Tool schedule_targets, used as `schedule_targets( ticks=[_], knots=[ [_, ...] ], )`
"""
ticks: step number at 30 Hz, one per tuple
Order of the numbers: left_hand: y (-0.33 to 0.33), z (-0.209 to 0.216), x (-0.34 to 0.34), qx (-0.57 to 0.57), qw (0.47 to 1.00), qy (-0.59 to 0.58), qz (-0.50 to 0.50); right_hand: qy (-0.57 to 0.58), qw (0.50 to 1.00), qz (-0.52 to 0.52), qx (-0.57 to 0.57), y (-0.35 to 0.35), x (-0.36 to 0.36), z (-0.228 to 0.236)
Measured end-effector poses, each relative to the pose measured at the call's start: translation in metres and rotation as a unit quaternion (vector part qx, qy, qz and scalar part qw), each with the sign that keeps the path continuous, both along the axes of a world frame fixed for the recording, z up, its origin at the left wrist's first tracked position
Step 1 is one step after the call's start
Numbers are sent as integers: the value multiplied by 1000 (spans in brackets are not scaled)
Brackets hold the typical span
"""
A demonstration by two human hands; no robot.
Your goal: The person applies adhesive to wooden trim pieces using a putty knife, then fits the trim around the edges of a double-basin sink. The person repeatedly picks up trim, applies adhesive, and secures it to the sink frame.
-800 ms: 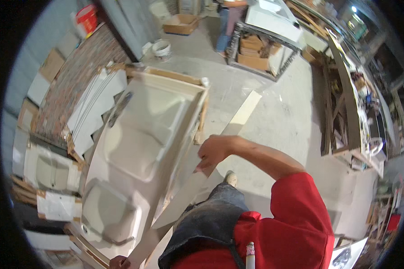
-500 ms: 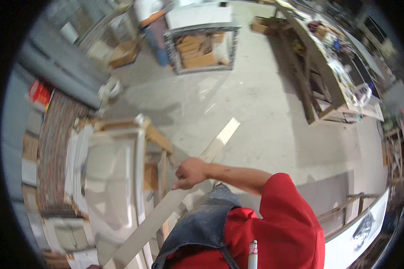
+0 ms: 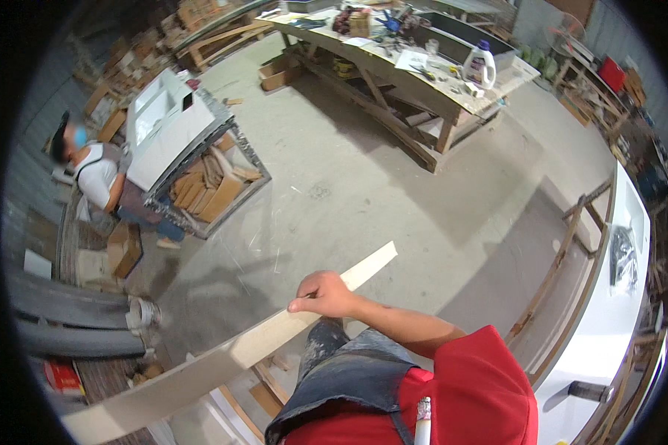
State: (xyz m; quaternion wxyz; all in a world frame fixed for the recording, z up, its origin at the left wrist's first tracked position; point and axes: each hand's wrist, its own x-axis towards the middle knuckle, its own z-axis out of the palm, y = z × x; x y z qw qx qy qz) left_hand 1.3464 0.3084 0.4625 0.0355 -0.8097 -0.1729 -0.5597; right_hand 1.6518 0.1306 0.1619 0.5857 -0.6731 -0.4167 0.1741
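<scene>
My right hand (image 3: 325, 293) is closed around the edge of a long, pale, flat wooden board (image 3: 260, 337), with the thumb on the side facing me. The board runs slantwise from the lower left to a square-cut end just past my hand, held up above the floor. My left hand is out of view, and so is whatever the board's near end rests on or is held by. A dark, dusty apron (image 3: 349, 374) hangs below my right forearm.
A person (image 3: 96, 174) stands at the left beside a white sink unit (image 3: 156, 141) on a frame filled with cardboard. A long cluttered workbench (image 3: 312, 37) crosses the back. To the right lies a white countertop (image 3: 583, 371) on a wooden stand. A bucket (image 3: 147, 313) stands at left.
My view has swung right, so the person and workbench now appear farther left. The board has turned with me, still in my right hand. The bench at left has mostly gone from view.
</scene>
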Motion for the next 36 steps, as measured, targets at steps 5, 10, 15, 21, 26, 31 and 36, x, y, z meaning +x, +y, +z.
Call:
schedule_targets(
  ticks=[5,10,15,21,26,31,36],
  knots=[
    [85,-147,140,-404,808,-228,-362,108,989,-90,-43,-9,76,-5],
    [72,-193,337,-594,527,-205,-572,259,948,-175,-54,-1,168,2],
    [67,-192,483,-670,390,-125,-619,193,940,-270,-81,0,253,16],
    [54,-218,654,-723,357,-127,-577,211,903,-322,-188,-16,376,15],
    [32,-217,805,-766,318,-113,-548,265,922,-217,-181,-49,507,-5],
    [18,-223,922,-782,302,-81,-539,151,868,-415,-226,-113,693,-54],
    [-17,-222,1014,-809,297,-48,-506,-29,741,-608,-283,-186,862,-93]
  ],
)
